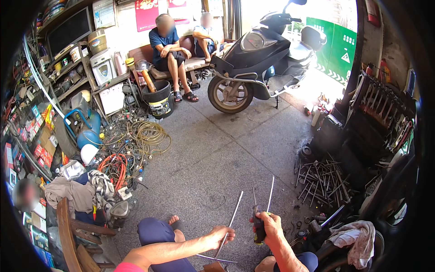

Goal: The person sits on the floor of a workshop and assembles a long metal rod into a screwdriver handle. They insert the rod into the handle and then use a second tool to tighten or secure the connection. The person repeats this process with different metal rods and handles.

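Note:
My left hand (221, 235) is closed round a thin grey rod (234, 211) with a pale upper tip. The rod slants upward, and its lower end reaches a dark, thin curved piece (222, 260) near my knees. To the right, my right hand (272, 225) grips the dark handle of a screwdriver (258, 223), its blade pointing up and away. A thin white rod (271, 192) also rises from the right hand; its lower end is hidden by the fingers. The two hands are apart.
A black scooter (258, 54) stands ahead near the doorway. Two people sit on a bench (195, 62) at the back. Cables and hoses (149, 138) lie left. Loose metal rods (321, 181) and a wrench rack (380, 99) are right. A wooden chair (68, 231) stands near left.

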Demonstrator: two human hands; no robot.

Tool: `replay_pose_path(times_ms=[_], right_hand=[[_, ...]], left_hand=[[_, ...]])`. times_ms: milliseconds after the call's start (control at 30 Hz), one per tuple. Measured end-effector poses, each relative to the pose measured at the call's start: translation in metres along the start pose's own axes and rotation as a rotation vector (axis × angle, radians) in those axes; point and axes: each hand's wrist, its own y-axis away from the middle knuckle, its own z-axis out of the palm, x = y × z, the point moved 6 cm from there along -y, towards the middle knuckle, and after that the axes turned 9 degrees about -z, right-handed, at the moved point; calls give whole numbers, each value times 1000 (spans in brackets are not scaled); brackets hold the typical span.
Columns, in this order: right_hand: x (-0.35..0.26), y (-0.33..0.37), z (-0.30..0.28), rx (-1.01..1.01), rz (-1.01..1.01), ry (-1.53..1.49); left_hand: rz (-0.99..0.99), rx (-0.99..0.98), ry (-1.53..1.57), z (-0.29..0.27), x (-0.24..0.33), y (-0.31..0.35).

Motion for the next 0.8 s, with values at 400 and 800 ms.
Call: replay_pose_path(times_ms=[400,800], right_hand=[[3,0,0,6,4,16],[8,-2,1,-19,12,51]], left_hand=[[-7,20,-19,1,1,3],[12,-4,-21,4,2,10]])
